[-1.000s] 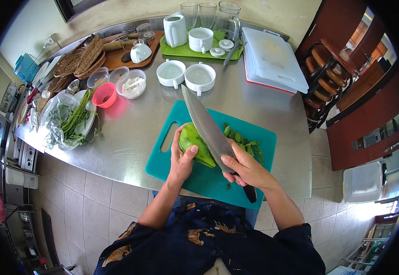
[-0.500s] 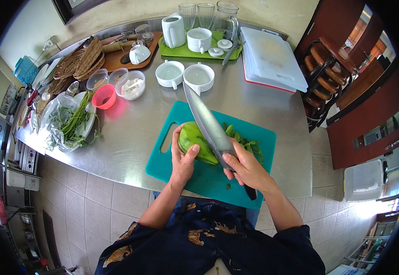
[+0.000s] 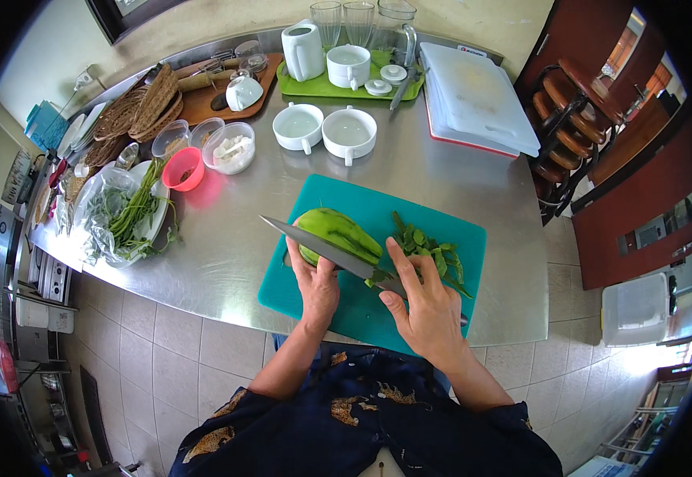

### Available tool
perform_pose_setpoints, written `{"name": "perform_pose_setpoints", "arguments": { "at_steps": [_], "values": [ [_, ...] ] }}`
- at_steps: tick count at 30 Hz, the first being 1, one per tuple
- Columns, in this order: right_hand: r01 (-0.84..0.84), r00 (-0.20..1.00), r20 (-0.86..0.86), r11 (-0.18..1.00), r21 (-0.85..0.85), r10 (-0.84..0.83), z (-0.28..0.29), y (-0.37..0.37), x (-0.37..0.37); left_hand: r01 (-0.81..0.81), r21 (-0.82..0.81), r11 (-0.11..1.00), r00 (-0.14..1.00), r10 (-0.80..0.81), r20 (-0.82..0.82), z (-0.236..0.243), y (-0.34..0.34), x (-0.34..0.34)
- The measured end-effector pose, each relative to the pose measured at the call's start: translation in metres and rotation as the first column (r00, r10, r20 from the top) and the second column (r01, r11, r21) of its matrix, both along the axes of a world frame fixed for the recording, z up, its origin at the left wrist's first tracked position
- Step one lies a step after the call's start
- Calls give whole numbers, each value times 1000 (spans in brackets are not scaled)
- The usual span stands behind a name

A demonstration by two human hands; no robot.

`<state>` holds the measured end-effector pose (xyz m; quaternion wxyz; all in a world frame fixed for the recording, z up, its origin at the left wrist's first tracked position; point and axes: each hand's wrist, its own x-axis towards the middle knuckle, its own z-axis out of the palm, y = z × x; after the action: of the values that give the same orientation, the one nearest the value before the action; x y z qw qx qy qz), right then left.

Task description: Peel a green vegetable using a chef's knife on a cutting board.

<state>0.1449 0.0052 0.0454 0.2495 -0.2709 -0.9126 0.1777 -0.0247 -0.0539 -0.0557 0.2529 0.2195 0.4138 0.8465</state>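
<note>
The plump, elongated green fruit (image 3: 334, 229), with a smooth sheen and darker lengthwise streaks, sits in the curled fingers of the left hand (image 3: 318, 298), propped above the flat turquoise plastic cutting board (image 3: 362, 318). It looks firm and fairly weighty, stiff enough to take pressure without denting, though its shiny surface may be slippery where moist; cupping the rounded end from below, as those fingers do, seems the surest hold, clear of the edge. The long, tapering grey metal knife (image 3: 314, 241) slants across the fruit's near side, just over the left thumb, its dark handle running under the right hand (image 3: 429, 310). That hand's thumb and forefinger are spread apart; whether its hidden fingers grip the handle, I cannot tell. Limp, thin dark-green scraps (image 3: 433, 254) lie just beyond the right fingertips, on the board; farther out stand glossy, rounded white handled cups (image 3: 349, 135) on brushed steel.
</note>
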Motion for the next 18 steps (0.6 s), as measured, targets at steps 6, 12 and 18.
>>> {"name": "perform_pose_setpoints", "arguments": {
  "at_steps": [6,12,18],
  "values": [
    [-108,983,-168,972,-211,73,15,19,-2,33,-13,999,998,-32,61,18,1,3],
    [-108,991,-63,988,111,116,5,15,-5,44,-171,984,999,-43,13,17,-2,3],
    [-65,998,4,983,171,66,-9,8,-9,35,-85,996,997,-28,75,16,1,6]
  ]
}}
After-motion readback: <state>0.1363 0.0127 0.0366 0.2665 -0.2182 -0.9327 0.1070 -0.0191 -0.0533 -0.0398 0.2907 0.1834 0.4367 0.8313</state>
